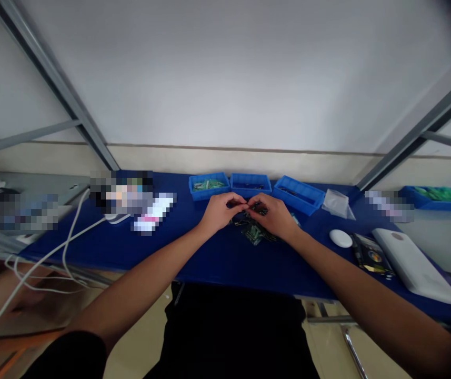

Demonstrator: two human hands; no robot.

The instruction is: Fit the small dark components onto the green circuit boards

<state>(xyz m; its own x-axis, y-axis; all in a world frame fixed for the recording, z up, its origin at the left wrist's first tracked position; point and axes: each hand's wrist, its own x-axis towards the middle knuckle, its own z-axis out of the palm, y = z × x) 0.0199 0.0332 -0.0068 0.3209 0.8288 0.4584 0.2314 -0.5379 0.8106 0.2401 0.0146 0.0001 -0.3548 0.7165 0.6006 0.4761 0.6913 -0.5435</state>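
Over the middle of the blue table, my left hand and my right hand meet with their fingertips pinched together. Whatever lies between the fingers is too small to make out. Just below them is a loose pile of small green pieces that look like circuit boards, partly covered by my right hand. Behind my hands stand a left blue bin with green and pale pieces in it, a middle blue bin with a few dark pieces, and a tilted right blue bin with some dark thin pieces.
A clear plastic bag lies right of the bins. Nearer are a white rounded case, a black packet and a long white box. White cables cross the table's left end. Grey metal posts rise at both sides.
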